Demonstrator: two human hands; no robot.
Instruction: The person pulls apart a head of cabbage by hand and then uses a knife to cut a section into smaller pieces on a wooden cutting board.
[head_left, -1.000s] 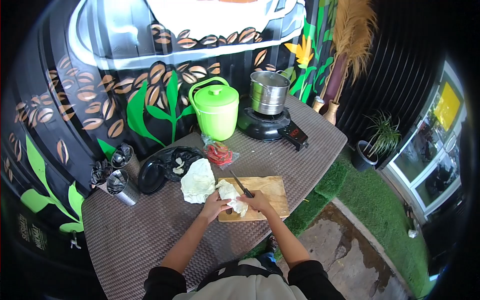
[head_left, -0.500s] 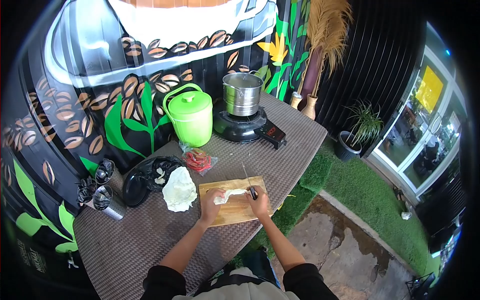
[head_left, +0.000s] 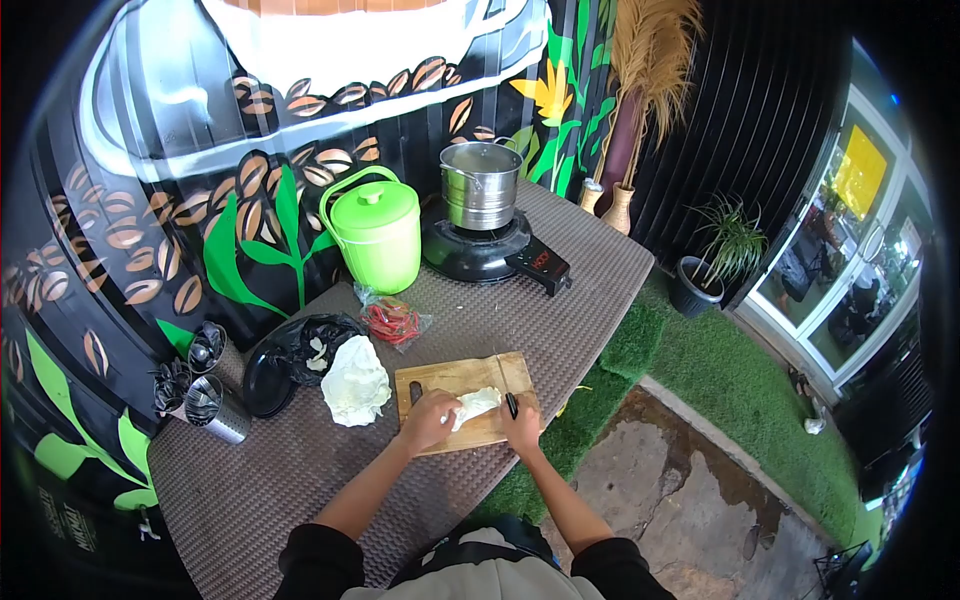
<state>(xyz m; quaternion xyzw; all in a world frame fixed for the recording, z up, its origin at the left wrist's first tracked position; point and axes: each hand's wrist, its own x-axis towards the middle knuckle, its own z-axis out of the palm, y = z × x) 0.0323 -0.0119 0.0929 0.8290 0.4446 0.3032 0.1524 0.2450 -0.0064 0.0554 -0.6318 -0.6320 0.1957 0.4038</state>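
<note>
A pale cabbage leaf (head_left: 477, 404) lies bunched on the wooden cutting board (head_left: 452, 374). My left hand (head_left: 430, 420) is closed on the leaf's left end, its fingertips partly hidden. In my right hand (head_left: 522, 424), at the board's right side, is a knife (head_left: 512, 404) gripped by its black handle. The thin blade is hard to make out against the board. A larger pale cabbage leaf (head_left: 357, 385) rests on the table to the left of the board.
Behind the board lies a plastic bag of red chillies (head_left: 392, 321). A black plastic bag (head_left: 325, 335), cutlery holders (head_left: 222, 410) and a green lidded bucket (head_left: 377, 235) stand leftward. A steel pot (head_left: 480, 187) sits on a portable stove (head_left: 480, 250). The table edge (head_left: 590, 375) runs close at right.
My left hand has moved slightly right and down with the leaf, uncovering the board's handle slot. The knife has tilted, and its blade no longer stands out upright above my right hand.
</note>
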